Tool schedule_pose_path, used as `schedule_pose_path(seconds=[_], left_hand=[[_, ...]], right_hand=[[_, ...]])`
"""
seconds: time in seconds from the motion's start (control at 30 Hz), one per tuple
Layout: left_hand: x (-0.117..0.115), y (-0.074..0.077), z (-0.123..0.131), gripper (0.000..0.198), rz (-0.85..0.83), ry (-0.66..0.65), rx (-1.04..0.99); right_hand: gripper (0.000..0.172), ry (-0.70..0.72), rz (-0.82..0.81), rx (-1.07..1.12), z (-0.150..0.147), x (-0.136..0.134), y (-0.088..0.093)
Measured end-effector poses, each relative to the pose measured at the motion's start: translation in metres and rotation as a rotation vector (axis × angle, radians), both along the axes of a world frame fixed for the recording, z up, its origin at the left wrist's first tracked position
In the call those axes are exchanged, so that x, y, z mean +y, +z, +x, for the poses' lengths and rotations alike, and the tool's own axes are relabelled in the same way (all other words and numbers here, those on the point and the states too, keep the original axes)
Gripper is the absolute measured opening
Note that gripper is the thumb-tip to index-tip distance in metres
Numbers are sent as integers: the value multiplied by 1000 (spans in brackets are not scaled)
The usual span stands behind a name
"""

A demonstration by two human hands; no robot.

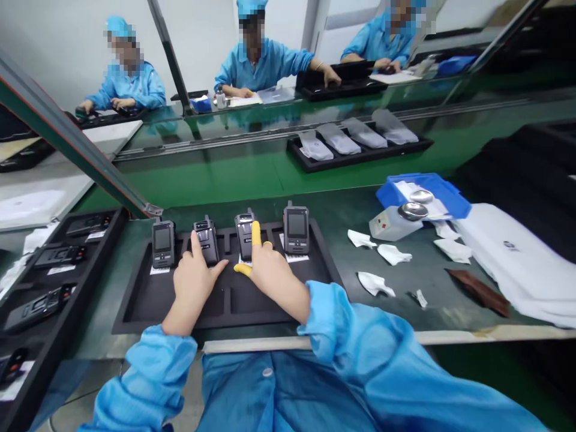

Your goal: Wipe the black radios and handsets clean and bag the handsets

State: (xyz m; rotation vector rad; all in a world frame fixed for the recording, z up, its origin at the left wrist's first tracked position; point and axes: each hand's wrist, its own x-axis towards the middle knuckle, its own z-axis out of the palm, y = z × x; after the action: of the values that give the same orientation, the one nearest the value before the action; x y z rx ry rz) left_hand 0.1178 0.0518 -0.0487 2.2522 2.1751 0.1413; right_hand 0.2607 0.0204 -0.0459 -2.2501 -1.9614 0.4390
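A black foam tray [229, 319] lies before me, with a row of two-way radios along its far side. My left hand [191, 279] is over the tray, index finger stretched up against the second radio [209, 245] and thumb spread to the right. That radio leans with its back toward me. Over the third radio [245, 240], also back side up, my right hand [272, 273] points its index finger, in a yellow finger cot; the yellow-tipped thumb sticks out left. Neither hand grasps anything. At the ends, the left radio [162, 245] and the right radio [296, 230] show their screens.
A second black tray [58, 318] with several radios stands at left. Rightward are a dispenser bottle [396, 222], a blue bin [443, 191], crumpled wipes [375, 283] and white bags [508, 258]. A tray of bagged items [355, 159] sits beyond. Several co-workers sit opposite.
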Motion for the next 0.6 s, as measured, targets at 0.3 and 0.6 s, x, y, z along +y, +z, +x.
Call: schedule_pose_path(seconds=[0.3,0.6], left_hand=[[13,3,-22,83,-64,351,-1191],[20,8,3,19,-401,455,-1928]], right_hand=[[84,-250,98,449,15,4,7],[18,-496,-130,1686,8,26,1]])
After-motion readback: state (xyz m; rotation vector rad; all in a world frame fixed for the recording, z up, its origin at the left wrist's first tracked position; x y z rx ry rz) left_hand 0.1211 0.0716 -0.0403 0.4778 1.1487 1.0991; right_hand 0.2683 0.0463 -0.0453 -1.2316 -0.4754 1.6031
